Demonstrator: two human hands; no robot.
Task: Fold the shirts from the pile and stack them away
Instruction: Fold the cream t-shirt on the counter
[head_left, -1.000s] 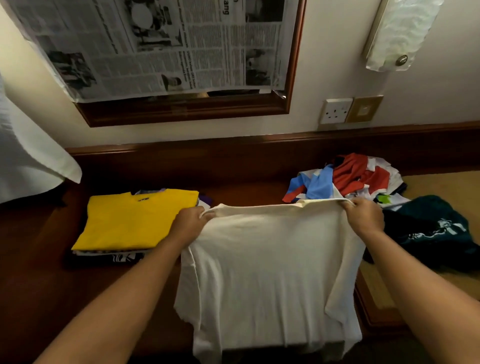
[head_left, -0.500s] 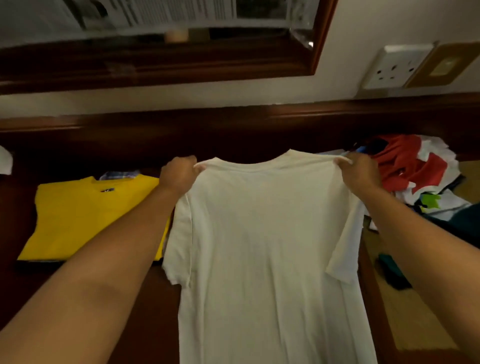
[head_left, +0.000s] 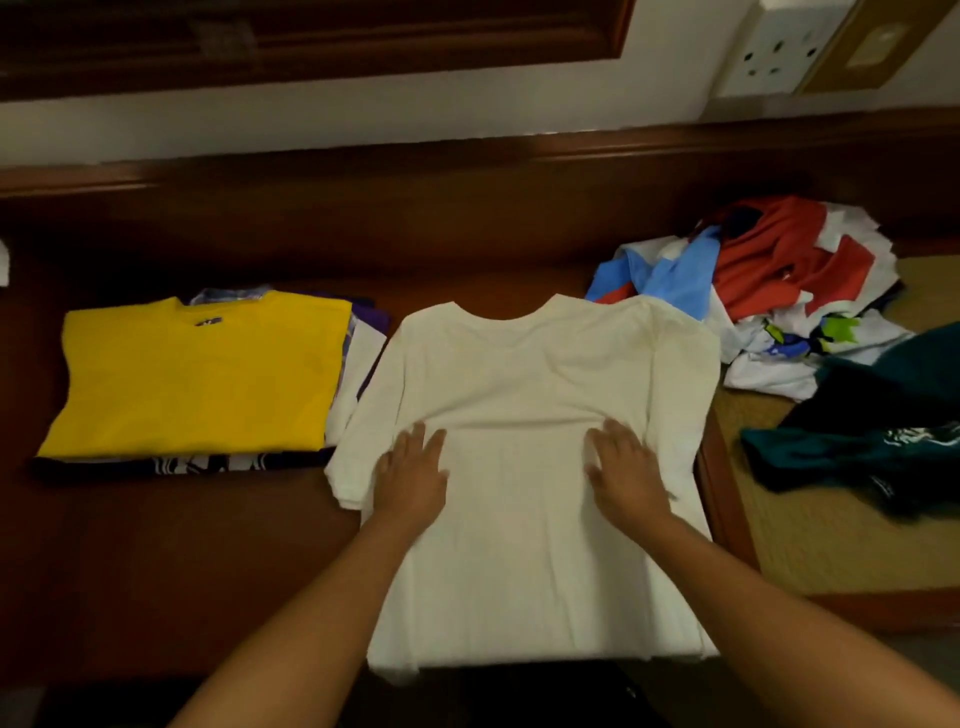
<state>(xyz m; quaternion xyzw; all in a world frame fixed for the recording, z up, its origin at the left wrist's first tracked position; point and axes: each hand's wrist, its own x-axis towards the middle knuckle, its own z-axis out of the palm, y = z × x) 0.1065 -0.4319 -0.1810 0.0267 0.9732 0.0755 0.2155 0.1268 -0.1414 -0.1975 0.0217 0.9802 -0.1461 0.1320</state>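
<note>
Far left on the dark wooden counter (head_left: 156, 561) sits the finished stack (head_left: 208, 379), a yellow shirt squared off on top with printed and purple layers peeking out beneath. Just beside it, sleeve brushing the stack's edge, lies the white shirt (head_left: 524, 374), spread flat with the collar pointing at the wall and the hem hanging over the near edge. The left hand (head_left: 413, 480) is flat on the cloth, fingers straight and spread, gripping nothing. The right hand (head_left: 623, 470) mirrors it across the chest, palm down, fingers extended, pressing only. This looks like the smoothing step before the first fold. Next, by the look of it, the sleeves and sides want turning inward, so each hand must pinch an edge. The fabric looks soft and thin, lightly creased at the shoulders. Off to the right waits the unfolded pile (head_left: 769, 280), red, blue and white tangled, with a dark teal garment (head_left: 883, 426) beyond it
</note>
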